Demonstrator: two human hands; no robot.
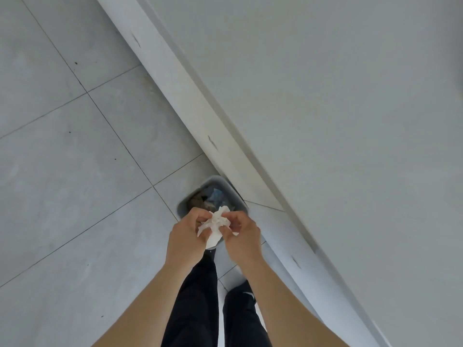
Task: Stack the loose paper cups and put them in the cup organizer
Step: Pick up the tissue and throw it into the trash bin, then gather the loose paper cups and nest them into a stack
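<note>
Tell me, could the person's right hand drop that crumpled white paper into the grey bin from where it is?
Probably yes. The right hand and left hand both hold the crumpled paper directly above the open grey bin on the floor, and nothing shows between them, so it should fall in.

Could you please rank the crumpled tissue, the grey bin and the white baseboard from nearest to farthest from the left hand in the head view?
From the left hand:
1. Crumpled tissue, held in it.
2. Grey bin, just beyond.
3. White baseboard, farther along the wall.
</note>
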